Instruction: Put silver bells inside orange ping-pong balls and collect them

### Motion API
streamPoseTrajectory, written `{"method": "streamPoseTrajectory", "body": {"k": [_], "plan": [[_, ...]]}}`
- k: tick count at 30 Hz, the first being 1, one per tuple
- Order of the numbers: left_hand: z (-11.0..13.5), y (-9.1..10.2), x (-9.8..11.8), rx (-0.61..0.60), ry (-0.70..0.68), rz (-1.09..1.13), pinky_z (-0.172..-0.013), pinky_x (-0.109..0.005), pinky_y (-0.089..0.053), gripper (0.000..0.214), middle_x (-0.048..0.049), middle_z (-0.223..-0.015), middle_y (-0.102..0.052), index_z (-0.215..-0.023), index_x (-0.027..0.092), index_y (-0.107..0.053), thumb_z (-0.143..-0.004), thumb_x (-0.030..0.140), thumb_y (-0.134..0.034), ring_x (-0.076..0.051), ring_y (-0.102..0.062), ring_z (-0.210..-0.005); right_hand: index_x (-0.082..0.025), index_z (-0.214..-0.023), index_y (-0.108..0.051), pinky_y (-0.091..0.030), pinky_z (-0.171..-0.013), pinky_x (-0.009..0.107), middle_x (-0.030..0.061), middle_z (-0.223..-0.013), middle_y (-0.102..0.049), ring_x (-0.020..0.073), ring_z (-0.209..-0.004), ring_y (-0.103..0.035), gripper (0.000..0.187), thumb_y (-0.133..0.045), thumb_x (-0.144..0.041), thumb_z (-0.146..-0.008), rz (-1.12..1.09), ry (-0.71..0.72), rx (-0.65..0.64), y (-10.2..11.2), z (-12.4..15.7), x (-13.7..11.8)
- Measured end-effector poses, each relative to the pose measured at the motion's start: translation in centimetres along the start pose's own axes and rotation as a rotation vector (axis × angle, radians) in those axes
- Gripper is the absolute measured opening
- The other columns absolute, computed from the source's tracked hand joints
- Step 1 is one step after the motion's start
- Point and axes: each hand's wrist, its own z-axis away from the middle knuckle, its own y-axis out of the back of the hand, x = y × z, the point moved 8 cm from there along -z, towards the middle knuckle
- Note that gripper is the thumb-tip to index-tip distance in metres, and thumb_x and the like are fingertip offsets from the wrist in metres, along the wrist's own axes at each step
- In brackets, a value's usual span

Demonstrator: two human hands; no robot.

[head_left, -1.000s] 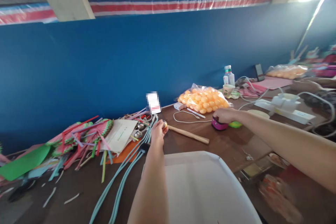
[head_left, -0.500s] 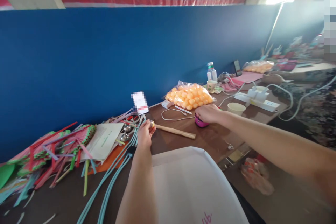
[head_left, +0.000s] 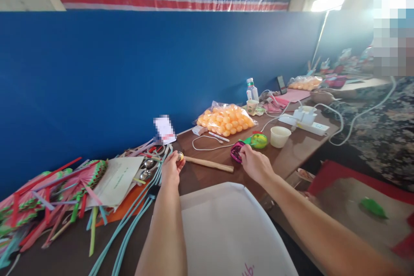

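Observation:
My left hand pinches a small shiny metal ball between thumb and fingers. Right beside the ball begins a pale wooden stick; whether the two are joined I cannot tell. My right hand has its fingers closed at the right rim of a round purple case with a dark inside; anything between the fingertips is hidden. Just behind the case lies a round yellow-green object. In front of me a white paper-like sheet covers my lap area, with pink writing near its lower edge.
A bag of orange balls sits at the back beside a white cable. Farther right stand a cup and a power strip. Pink-green craft pieces and light-blue cords spread left. Another person's patterned sleeve is at right.
My right hand has drawn back toward me from over the purple case, so its dark inside and the yellow-green object now show. My left hand keeps its hold. The view has turned slightly right.

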Motion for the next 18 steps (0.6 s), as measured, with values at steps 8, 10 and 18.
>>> {"method": "streamPoseTrajectory", "body": {"k": [8, 10, 18], "plan": [[0.0, 0.1, 0.0, 0.007, -0.007, -0.01, -0.063, -0.022, -0.055, 0.014, -0.0034, -0.077, -0.067, -0.092, 0.015, -0.066, -0.079, 0.013, -0.062, -0.01, -0.065, -0.062, -0.022, -0.099, -0.055, -0.033, -0.062, 0.028, 0.0049, -0.085, -0.07, 0.0193, -0.071, -0.065, 0.017, -0.039, -0.027, -0.096, -0.055, 0.062, 0.07, -2.1, 2.2, 0.6], [0.0, 0.0, 0.1, 0.007, -0.011, -0.015, -0.062, -0.022, -0.055, 0.014, -0.0034, -0.076, -0.067, -0.092, 0.015, -0.066, -0.079, 0.013, -0.063, -0.01, -0.065, -0.062, -0.022, -0.099, -0.055, -0.033, -0.062, 0.028, 0.0043, -0.083, -0.07, 0.0191, -0.071, -0.064, 0.016, -0.041, -0.026, -0.096, -0.072, 0.087, 0.097, -2.0, 2.1, 0.6], [0.1, 0.0, 0.1, 0.007, -0.012, -0.038, -0.06, -0.021, -0.055, 0.015, -0.0026, -0.074, -0.068, -0.094, 0.014, -0.066, -0.08, 0.012, -0.06, -0.01, -0.065, -0.06, -0.023, -0.095, -0.059, -0.036, -0.062, 0.026, 0.0022, -0.083, -0.07, 0.0174, -0.071, -0.064, 0.014, -0.045, -0.024, -0.093, -0.172, 0.129, 0.202, -0.5, 1.2, -0.2]]}}
